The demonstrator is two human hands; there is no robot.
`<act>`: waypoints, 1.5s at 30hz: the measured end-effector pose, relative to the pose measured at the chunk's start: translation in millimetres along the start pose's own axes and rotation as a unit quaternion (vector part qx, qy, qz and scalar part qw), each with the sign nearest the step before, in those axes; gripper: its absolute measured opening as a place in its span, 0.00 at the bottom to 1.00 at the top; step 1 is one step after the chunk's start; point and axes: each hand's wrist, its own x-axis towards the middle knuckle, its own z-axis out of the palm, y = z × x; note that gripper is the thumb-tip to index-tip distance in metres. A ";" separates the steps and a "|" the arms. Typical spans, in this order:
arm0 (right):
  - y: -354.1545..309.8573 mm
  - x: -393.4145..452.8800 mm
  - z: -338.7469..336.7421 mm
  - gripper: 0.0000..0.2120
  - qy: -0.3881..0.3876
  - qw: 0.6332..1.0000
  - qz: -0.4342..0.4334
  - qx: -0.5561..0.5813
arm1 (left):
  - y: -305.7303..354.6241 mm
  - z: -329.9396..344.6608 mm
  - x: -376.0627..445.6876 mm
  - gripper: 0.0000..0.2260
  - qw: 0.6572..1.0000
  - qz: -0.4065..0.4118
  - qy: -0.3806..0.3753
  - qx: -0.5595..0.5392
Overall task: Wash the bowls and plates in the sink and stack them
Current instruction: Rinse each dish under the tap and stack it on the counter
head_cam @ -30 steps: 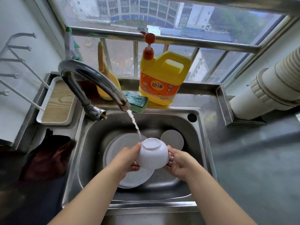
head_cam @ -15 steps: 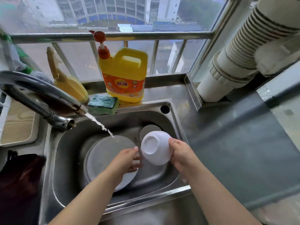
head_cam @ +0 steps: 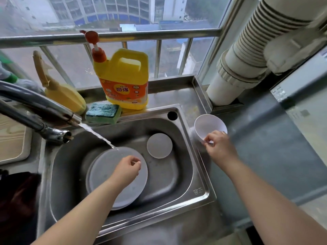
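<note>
A white bowl stands upright on the steel counter just right of the sink. My right hand pinches its near rim. A large white plate lies upside down in the basin, with a small white plate behind it to the right. My left hand hovers over the large plate with fingers loosely curled and nothing in it. Water runs from the tap onto the large plate's far edge.
A yellow detergent bottle and a green-blue sponge sit on the ledge behind the sink, next to a yellow brush holder. A white pipe rises at the right. Grey countertop stretches right of the bowl. A tray sits far left.
My right hand carried the bowl out of the sink, turned it upright and brought it to the counter on the right. My left hand let go of it and stayed over the plate.
</note>
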 end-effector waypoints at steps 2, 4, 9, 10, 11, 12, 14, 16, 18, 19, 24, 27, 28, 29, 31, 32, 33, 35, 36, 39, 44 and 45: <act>4.4 -1.5 6.8 0.05 0.007 1.000 0.002 -0.006 | -9.8 -3.7 2.7 0.05 1.000 -0.009 0.014 0.022; 4.4 -1.7 9.0 0.04 0.012 1.000 0.002 -0.008 | -16.6 -6.8 4.6 0.05 0.999 -0.014 0.025 0.032; -16.9 -1.7 12.8 0.13 0.078 0.995 -0.030 -0.046 | -26.7 -12.9 6.0 0.05 0.999 -0.026 0.039 0.006; -28.4 -2.0 14.6 0.13 0.102 0.992 -0.058 -0.035 | -29.9 -14.0 6.9 0.05 0.999 -0.028 0.043 -0.002; -41.8 -3.4 18.1 0.12 0.107 0.990 -0.091 -0.016 | -32.8 -15.7 6.6 0.04 0.998 -0.031 0.047 -0.008; -54.3 -4.8 24.7 0.11 0.081 0.989 -0.120 0.011 | -36.2 -17.0 6.6 0.04 0.998 -0.034 0.050 -0.011; -76.2 -6.4 43.2 0.09 -0.045 0.989 -0.129 0.051 | -42.5 -20.0 6.6 0.05 0.997 -0.042 0.062 -0.022; -89.9 -5.6 70.4 0.10 -0.175 0.981 -0.080 0.039 | -48.8 -24.2 6.2 0.05 0.995 -0.048 0.075 -0.040; -87.7 -4.6 97.2 0.11 -0.249 0.967 0.039 0.042 | -51.5 -27.4 4.1 0.05 0.994 -0.049 0.081 -0.059; -83.5 -3.0 113.1 0.12 -0.269 0.953 0.124 0.068 | -56.2 -30.5 3.2 0.05 0.992 -0.053 0.088 -0.069; -58.8 11.4 182.3 0.21 -0.269 0.828 0.427 0.243 | -79.7 -42.1 -0.1 0.06 0.980 -0.082 0.133 -0.123; -63.9 22.5 196.7 0.18 -0.244 0.802 0.477 0.263 | -87.2 -43.7 -1.4 0.06 0.972 -0.090 0.152 -0.157; -67.5 24.9 197.6 0.15 -0.231 0.790 0.490 0.286 | -89.5 -42.8 -1.0 0.05 0.970 -0.093 0.155 -0.164; -70.1 27.2 198.4 0.11 -0.215 0.775 0.503 0.315 | -90.8 -41.8 -0.8 0.05 0.968 -0.095 0.157 -0.171; -74.0 30.7 198.3 0.11 -0.184 0.741 0.526 0.376 | -93.0 -39.3 -0.2 0.05 0.965 -0.097 0.159 -0.186; -74.1 31.4 198.8 0.15 -0.178 0.738 0.523 0.387 | -93.7 -37.9 0.2 0.06 0.963 -0.098 0.159 -0.193; -75.5 32.2 197.1 0.17 -0.185 0.752 0.510 0.374 | -93.7 -37.0 0.2 0.06 0.962 -0.100 0.159 -0.198; -82.3 29.6 191.9 0.15 -0.224 0.810 0.451 0.302 | -92.5 -34.8 0.5 0.06 0.961 -0.106 0.156 -0.202; -88.0 26.6 188.9 0.13 -0.241 0.841 0.413 0.255 | -91.2 -33.3 1.0 0.06 0.961 -0.110 0.154 -0.200; -117.4 12.8 169.7 0.11 -0.264 0.883 0.316 0.225 | -83.0 -31.2 2.2 0.07 0.958 -0.118 0.147 -0.216; -166.8 -15.3 141.2 0.10 -0.310 0.872 0.224 0.307 | -62.0 -34.3 -4.1 0.12 0.922 -0.101 0.118 -0.356; -175.4 -19.5 135.6 0.10 -0.313 0.872 0.212 0.312 | -58.3 -35.4 -6.4 0.13 0.897 -0.093 0.097 -0.421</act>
